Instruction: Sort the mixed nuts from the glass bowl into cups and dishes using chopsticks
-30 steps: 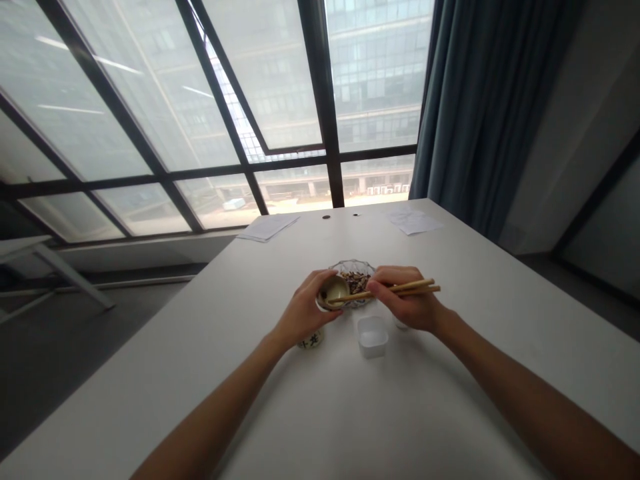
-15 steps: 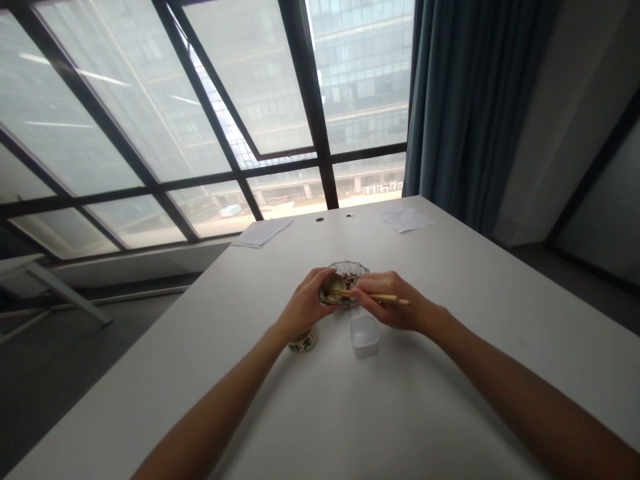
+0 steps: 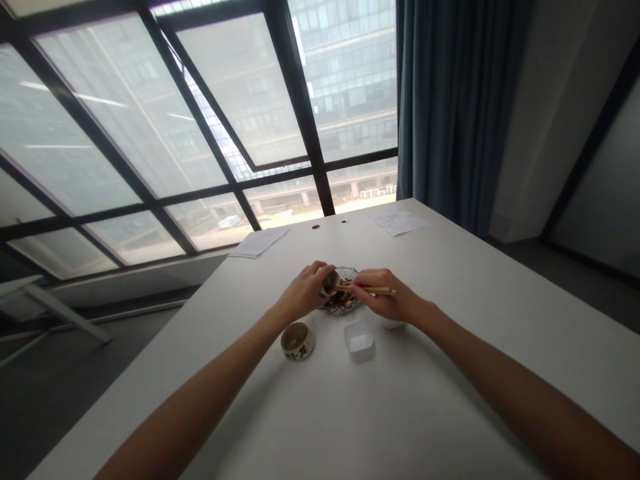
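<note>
A left hand [image 3: 306, 291] curls round a tilted cup [image 3: 328, 285], its mouth toward the right, at the left side of a glass dish [image 3: 349, 272] on a white tabletop [image 3: 310, 413]. The right hand [image 3: 386, 293] closes round chopsticks [image 3: 381, 291], their tips at the cup's mouth. The work looks midway: dark, mixed pieces [image 3: 344, 303] lie in the dish, while the cup remains to be set down; whether it holds any more is too small to tell. Nearer stand a lettered bowl [image 3: 299, 351], upright, and a white box [image 3: 359, 344].
</note>
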Available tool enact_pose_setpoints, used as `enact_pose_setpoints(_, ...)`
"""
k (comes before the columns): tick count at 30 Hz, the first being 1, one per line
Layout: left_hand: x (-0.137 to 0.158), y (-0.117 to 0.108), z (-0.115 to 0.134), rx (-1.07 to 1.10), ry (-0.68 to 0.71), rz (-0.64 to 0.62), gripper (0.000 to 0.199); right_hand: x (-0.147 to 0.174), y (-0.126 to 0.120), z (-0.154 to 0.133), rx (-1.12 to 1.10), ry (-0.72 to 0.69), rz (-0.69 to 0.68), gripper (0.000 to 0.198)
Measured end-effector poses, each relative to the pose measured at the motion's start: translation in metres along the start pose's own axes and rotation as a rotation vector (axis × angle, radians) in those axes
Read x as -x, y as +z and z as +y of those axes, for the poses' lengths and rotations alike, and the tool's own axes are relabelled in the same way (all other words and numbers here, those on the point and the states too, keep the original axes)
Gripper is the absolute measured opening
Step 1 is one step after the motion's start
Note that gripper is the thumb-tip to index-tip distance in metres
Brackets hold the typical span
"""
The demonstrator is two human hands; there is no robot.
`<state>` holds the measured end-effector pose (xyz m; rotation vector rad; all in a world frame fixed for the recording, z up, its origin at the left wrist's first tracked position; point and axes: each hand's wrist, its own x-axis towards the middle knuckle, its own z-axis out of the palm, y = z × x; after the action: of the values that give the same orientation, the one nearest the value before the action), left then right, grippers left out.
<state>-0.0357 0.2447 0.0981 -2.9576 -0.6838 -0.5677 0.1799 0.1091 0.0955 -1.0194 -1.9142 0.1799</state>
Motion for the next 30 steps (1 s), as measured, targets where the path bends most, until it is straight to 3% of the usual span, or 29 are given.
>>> enact_pose_setpoints(4,-0.003,-0.005,-0.003,-0.132,0.034,-0.068,0.070,-0.002,0.001,-0.002,-0.028,0.009,0.075,0.020)
enact_pose_setpoints(9,-0.007,-0.009,0.000,-0.188,0.076,-0.106,0.069,-0.002,0.009,0.001,-0.100,-0.030,0.054,0.017)
enact_pose_setpoints(16,-0.010,-0.011,0.001,-0.270,0.099,-0.134,0.073,-0.002,0.007,0.002,-0.073,0.053,0.139,0.022)
enact_pose_setpoints(21,-0.012,-0.012,0.004,-0.271,0.120,-0.130,0.069,-0.003,0.012,0.004,-0.156,0.008,0.102,0.019)
enact_pose_setpoints(30,-0.010,-0.006,-0.005,-0.246,0.078,-0.169,0.078,-0.005,-0.007,-0.001,-0.056,0.196,0.177,0.028)
